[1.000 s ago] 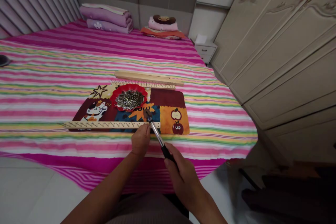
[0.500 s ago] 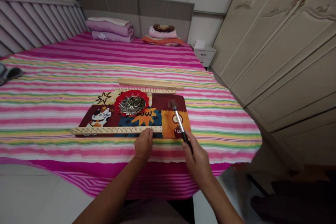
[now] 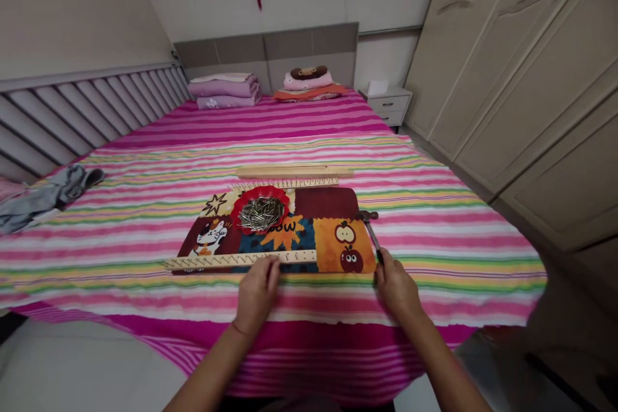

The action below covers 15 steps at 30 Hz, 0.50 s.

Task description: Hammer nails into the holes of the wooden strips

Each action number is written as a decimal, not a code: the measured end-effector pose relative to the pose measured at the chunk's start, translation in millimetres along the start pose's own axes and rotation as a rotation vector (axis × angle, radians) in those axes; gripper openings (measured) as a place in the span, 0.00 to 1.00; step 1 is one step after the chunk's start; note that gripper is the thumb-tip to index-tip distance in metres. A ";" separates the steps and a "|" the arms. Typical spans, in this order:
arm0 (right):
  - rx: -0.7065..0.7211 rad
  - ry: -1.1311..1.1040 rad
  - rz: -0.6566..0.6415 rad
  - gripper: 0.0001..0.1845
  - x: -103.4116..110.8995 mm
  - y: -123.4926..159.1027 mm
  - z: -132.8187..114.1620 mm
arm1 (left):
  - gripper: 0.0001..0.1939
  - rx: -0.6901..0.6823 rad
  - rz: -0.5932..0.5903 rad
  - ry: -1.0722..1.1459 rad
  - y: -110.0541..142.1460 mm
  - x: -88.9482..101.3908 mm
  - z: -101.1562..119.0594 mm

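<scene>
A wooden strip (image 3: pixel 207 262) studded with a row of nails lies along the near edge of a patterned mat (image 3: pixel 328 203). My left hand (image 3: pixel 255 290) is closed on the strip's near edge, right of its middle; the undersides of the fingers are hidden. In my right hand (image 3: pixel 400 286) is a hammer (image 3: pixel 371 232), gripped by its black handle. The hammer's head is at the mat's right edge, away from the strip. On the mat behind the strip sits a red scalloped bowl (image 3: pixel 236 219) heaped with loose nails (image 3: pixel 261 213).
Behind the mat lie another nail-studded strip (image 3: pixel 309 181) and plain wooden strips (image 3: pixel 294 171). All rest on a striped bedspread (image 3: pixel 434 232). Grey clothing (image 3: pixel 58 196) lies at the left, folded bedding (image 3: pixel 224 90) at the headboard. A wardrobe (image 3: pixel 531 109) stands on the right.
My right hand has carried the hammer to the right, away from the strip, with its head lower now. My left hand stays at the strip. The camera view has shifted.
</scene>
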State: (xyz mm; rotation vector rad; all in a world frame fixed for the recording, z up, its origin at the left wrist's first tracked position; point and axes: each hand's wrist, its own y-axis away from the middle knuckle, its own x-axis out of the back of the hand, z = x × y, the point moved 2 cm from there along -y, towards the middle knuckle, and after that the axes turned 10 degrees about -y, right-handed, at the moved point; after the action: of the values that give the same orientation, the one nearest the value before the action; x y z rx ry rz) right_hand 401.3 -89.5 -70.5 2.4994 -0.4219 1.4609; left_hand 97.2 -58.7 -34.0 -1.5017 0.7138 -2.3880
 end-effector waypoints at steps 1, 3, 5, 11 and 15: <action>-0.001 -0.008 -0.003 0.22 0.0 -0.6 0.1 | 0.14 0.017 -0.007 -0.065 -15.2 11.1 -7.3; -0.006 -0.014 -0.001 0.22 0.2 -1.3 0.0 | 0.14 0.090 -0.044 -0.223 -52.2 27.3 -22.5; -0.009 -0.009 0.010 0.22 0.4 -0.8 -0.5 | 0.13 0.156 -0.204 -0.396 -89.6 31.6 -34.5; 0.006 0.000 0.024 0.21 0.2 0.2 -0.7 | 0.12 0.312 -0.760 -0.609 -143.4 5.0 -42.6; 0.000 0.006 0.036 0.21 -1.8 -0.4 1.2 | 0.15 0.288 -0.774 -0.586 -151.9 -10.1 -46.8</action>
State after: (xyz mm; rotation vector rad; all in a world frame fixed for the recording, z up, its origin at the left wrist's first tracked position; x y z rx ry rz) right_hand 401.5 -89.3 -72.7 2.4986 -0.4680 1.4813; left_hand 69.3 88.6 19.9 -2.4577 -0.3986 -2.1123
